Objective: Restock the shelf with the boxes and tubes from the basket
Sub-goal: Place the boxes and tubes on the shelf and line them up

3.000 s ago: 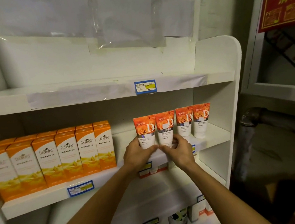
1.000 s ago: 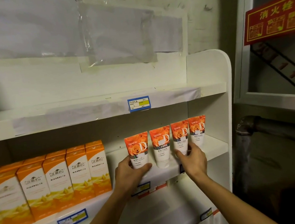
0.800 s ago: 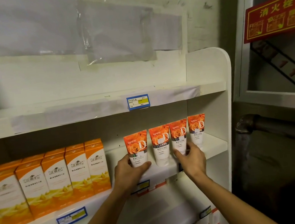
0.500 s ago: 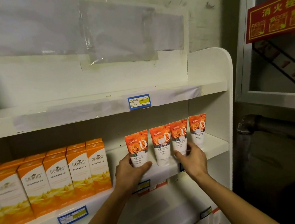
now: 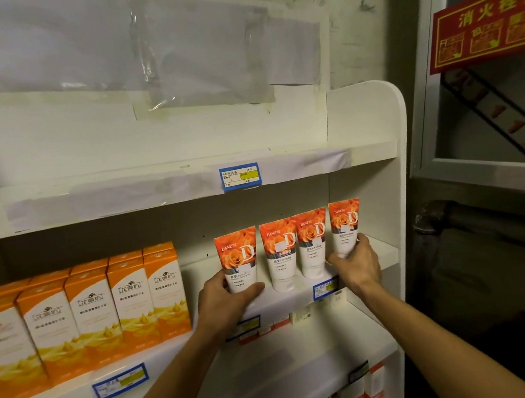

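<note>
Both hands (image 5: 225,298) hold upright tubes (image 5: 280,254), long axes vertical.

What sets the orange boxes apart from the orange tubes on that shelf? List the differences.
The orange boxes are rectangular cartons; the orange tubes are flat-topped and taper downward. The boxes fill the middle shelf's left part in two rows; the four tubes stand in one row at its right. The left hand and right hand grip the end tubes; no hand touches the boxes. Both stand upright, orange over white.

Head view – close, level, facing shelf (image 5: 266,300) front – hands (image 5: 223,301) centred.
</note>
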